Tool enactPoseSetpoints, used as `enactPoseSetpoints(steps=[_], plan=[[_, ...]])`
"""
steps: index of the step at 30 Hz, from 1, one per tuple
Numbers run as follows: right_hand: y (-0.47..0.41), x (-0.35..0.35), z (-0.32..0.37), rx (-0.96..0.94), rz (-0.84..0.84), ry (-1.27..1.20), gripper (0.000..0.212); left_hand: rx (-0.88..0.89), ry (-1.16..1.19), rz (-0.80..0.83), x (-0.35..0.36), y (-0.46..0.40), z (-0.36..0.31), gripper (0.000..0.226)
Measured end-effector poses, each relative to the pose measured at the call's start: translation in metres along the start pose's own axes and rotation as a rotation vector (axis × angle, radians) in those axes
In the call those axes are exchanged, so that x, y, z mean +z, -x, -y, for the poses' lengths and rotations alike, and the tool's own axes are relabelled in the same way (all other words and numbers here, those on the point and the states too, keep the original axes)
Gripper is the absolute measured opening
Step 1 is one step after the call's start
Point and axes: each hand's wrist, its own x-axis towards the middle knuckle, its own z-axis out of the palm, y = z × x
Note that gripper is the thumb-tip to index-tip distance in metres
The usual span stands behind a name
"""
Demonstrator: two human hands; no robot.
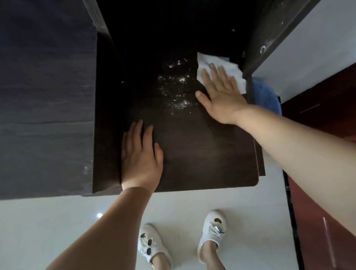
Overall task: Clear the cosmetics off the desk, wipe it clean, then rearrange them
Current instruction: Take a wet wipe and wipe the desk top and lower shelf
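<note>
tabletop (198,150): dark wood, bare of cosmetics in this view; wiping step appears under way.
right hand (221,94): fingers straight and spread, palm down, pressing the white cloth (217,66) flat; nothing gripped.
white cloth: under and beyond the right fingertips, close to the tabletop's right edge.
left hand (141,155): flat, fingers relaxed, resting on the tabletop near its left edge; holds nothing.
white specks (175,90): scattered residue just left of the right hand, ahead of the left hand.
cosmetics: not visible anywhere here.
risk: cloth is only pressed, so it may slip out from under the palm.
risk: a sideways sweep may push specks off the edge onto the floor (46,229).
</note>
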Motion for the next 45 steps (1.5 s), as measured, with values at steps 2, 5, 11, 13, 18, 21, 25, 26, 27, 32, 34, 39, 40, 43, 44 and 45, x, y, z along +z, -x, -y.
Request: enactPoseSetpoints(steps=[2, 5, 11, 13, 18, 21, 25, 26, 27, 32, 34, 39, 40, 43, 44, 45], plan=[[-0.003, -0.001, 0.005, 0.055, -0.02, -0.063, 0.064, -0.001, -0.014, 0.004, 0.001, 0.0, 0.0, 0.05], [0.058, 0.029, 0.022, -0.01, -0.055, -0.07, 0.065, -0.014, -0.033, 0.013, 0.001, -0.001, -0.001, 0.049], [0.055, 0.025, 0.022, -0.1, -0.012, -0.032, 0.066, 0.007, -0.066, -0.014, 0.002, -0.002, -0.001, 0.046], [-0.004, 0.001, 0.01, 0.009, -0.075, -0.072, 0.064, 0.008, -0.082, -0.028, 0.005, -0.002, 0.001, 0.045], [-0.088, -0.03, 0.007, 0.366, -0.194, -0.215, 0.064, 0.026, -0.083, -0.066, 0.008, -0.003, 0.002, 0.045], [-0.103, -0.03, 0.035, 0.394, -0.237, -0.238, 0.06, 0.021, -0.088, -0.069, 0.008, -0.005, 0.0, 0.045], [-0.09, -0.025, 0.083, -0.214, -0.066, -0.096, 0.051, 0.027, -0.09, -0.079, 0.008, -0.004, 0.001, 0.045], [-0.087, -0.026, 0.083, -0.306, -0.031, -0.056, 0.05, 0.026, -0.087, -0.082, 0.008, -0.004, 0.001, 0.045], [-0.088, -0.03, 0.075, -0.354, -0.029, -0.001, 0.049, 0.025, -0.082, -0.085, 0.008, -0.004, 0.0, 0.045], [-0.094, -0.039, -0.014, 0.082, -0.117, 0.023, 0.05, 0.024, -0.075, -0.081, 0.007, -0.004, 0.0, 0.045], [-0.093, -0.041, -0.01, 0.301, -0.162, -0.12, 0.054, 0.019, -0.074, -0.075, 0.006, -0.005, 0.001, 0.045], [-0.112, -0.048, 0.054, 0.286, -0.075, -0.073, 0.051, 0.008, -0.051, -0.079, 0.007, -0.004, 0.0, 0.046], [-0.115, -0.043, 0.072, 0.182, -0.046, -0.04, 0.049, 0.008, -0.051, -0.081, 0.007, -0.004, 0.0, 0.046], [-0.12, -0.031, 0.118, -0.03, -0.042, -0.003, 0.051, 0.012, -0.057, -0.074, 0.007, -0.004, 0.0, 0.046], [-0.123, -0.027, 0.124, -0.042, -0.077, 0.016, 0.055, 0.01, -0.061, -0.073, 0.008, -0.004, 0.0, 0.046], [-0.122, -0.025, 0.127, -0.039, -0.098, 0.045, 0.058, 0.009, -0.065, -0.075, 0.008, -0.004, 0.0, 0.046]])
